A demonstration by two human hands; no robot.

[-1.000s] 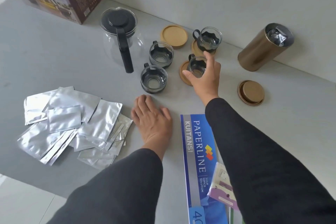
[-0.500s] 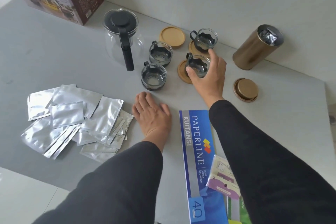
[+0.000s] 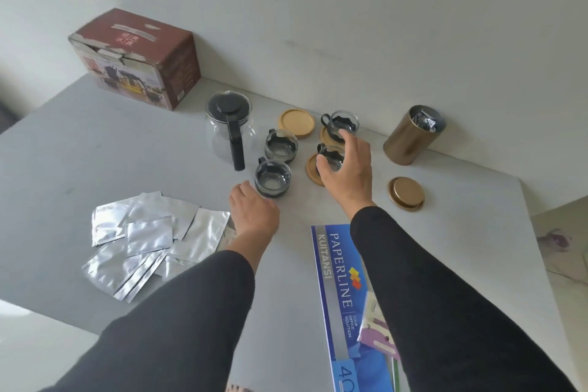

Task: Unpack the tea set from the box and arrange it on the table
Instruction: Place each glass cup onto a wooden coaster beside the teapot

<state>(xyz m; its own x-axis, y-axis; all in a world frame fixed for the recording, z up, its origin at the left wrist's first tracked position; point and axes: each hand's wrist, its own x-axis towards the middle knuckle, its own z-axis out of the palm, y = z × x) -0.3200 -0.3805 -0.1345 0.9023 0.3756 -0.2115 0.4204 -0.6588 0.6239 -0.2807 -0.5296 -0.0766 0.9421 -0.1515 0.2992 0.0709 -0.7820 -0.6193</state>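
Observation:
A glass teapot [image 3: 227,129] with a black lid and handle stands at the back of the grey table [image 3: 95,153]. Two glass cups in black holders, a farther cup [image 3: 281,145] and a nearer cup [image 3: 273,177], sit on the bare table. A third cup [image 3: 343,121] rests on a wooden coaster by the wall. My right hand [image 3: 348,172] arches over a fourth cup [image 3: 331,158], thumb and fingers on its sides, and this cup stands on a coaster [image 3: 312,170]. My left hand [image 3: 254,216] lies flat, fingertips beside the nearer cup. One coaster [image 3: 296,122] is bare.
The red-brown tea set box [image 3: 136,57] stands at the back left against the wall. An open gold canister [image 3: 410,137] and its lid [image 3: 406,193] are on the right. Several foil sachets [image 3: 149,239] lie front left. A blue receipt book [image 3: 345,296] lies in front.
My left hand has slid forward until its fingertips reach the nearer cup. My right hand stays on the cup on its coaster. The view has tilted up, showing more wall and the box.

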